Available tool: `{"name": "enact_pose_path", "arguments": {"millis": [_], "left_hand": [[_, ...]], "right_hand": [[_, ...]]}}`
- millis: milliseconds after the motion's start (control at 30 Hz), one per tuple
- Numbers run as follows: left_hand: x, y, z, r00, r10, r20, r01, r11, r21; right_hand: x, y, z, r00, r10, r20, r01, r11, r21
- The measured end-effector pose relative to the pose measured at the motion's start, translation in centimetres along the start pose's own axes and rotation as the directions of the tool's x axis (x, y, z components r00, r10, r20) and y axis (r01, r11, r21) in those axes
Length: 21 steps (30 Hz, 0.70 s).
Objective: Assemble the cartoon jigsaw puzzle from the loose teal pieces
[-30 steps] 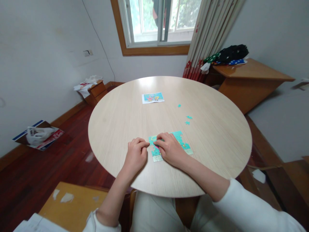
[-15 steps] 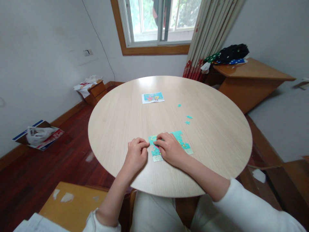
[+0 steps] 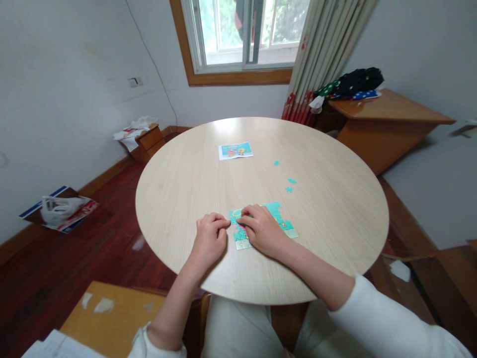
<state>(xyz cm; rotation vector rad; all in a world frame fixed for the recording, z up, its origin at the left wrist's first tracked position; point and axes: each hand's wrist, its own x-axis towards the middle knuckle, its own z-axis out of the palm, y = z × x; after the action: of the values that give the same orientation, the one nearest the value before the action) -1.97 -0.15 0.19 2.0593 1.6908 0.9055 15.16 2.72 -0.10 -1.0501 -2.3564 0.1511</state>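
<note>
A partly joined jigsaw puzzle (image 3: pixel 280 213), turquoise with a pale lower strip, lies flat near the front of the round table. Over its left half rests my right hand (image 3: pixel 261 229), fingers bent and pinched down on a puzzle piece that they mostly hide. At the puzzle's left edge, my left hand (image 3: pixel 211 235) has thumb and forefinger pressed together, their tips touching the edge. The puzzle's middle is covered by my right hand. Farther back are loose turquoise pieces: one piece (image 3: pixel 289 189), a second piece (image 3: pixel 292 181) and a third piece (image 3: pixel 276 163).
A cartoon picture card (image 3: pixel 236 150) lies on the far half of the round table (image 3: pixel 179 179). To the right stands a wooden desk (image 3: pixel 395 107) bearing dark dotted cloth (image 3: pixel 359 82). A yellowish board or seat (image 3: pixel 112 311) is at my lower left.
</note>
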Motion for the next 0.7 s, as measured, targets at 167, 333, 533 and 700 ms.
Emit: {"name": "enact_pose_path", "arguments": {"millis": [167,333,533,700], "left_hand": [[-0.06,0.07,-0.07,1.000,-0.002,0.002,0.002,1.000,0.002],[-0.05,0.14,-0.11,1.000,-0.026,-0.013,0.026,1.000,0.002],[-0.03,0.26,-0.15,1.000,-0.011,-0.005,0.011,1.000,0.004],[-0.03,0.33,-0.19,1.000,-0.007,0.015,0.007,1.000,0.003]], "right_hand": [[-0.02,0.08,0.01,1.000,-0.008,0.001,0.008,1.000,0.004],[-0.01,0.15,0.08,1.000,-0.014,-0.009,0.014,1.000,0.001],[0.01,0.20,0.28,1.000,-0.017,-0.018,0.017,1.000,0.000],[-0.03,0.25,0.27,1.000,-0.014,-0.022,0.014,1.000,0.017]]}}
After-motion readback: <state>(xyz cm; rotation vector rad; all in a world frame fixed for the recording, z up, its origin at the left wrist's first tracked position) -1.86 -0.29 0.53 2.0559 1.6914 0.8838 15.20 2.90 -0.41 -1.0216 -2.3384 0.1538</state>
